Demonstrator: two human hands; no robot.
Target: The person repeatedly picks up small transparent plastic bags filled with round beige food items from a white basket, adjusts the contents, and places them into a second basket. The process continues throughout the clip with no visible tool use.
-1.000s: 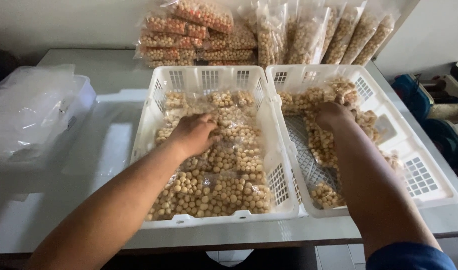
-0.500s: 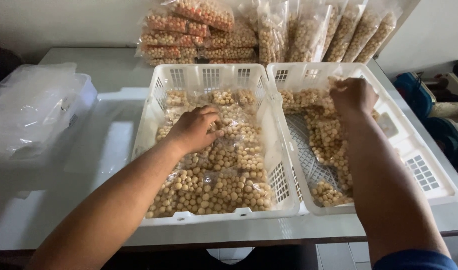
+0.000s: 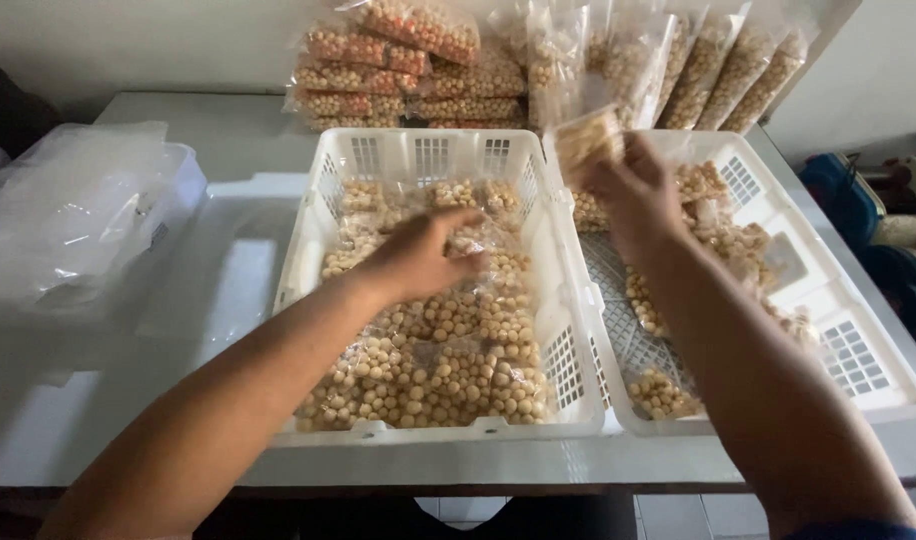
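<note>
Right hand [image 3: 633, 190] with packet [image 3: 588, 140] above crates' adjoining rims [image 3: 568, 270]

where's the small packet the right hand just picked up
In the head view, the small packet is held up in the right hand, above the right white basket's far-left corner.

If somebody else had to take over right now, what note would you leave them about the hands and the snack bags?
Left hand: lies open on the clear bags of round snacks in the left white basket, gripping nothing.
Right hand: raised over the right white basket, holding one small snack bag.
Left basket is packed full; right basket is only partly filled, with bare mesh floor showing.
More filled bags are stacked along the wall behind both baskets.
A heap of clear plastic sits on the table's left.
</note>
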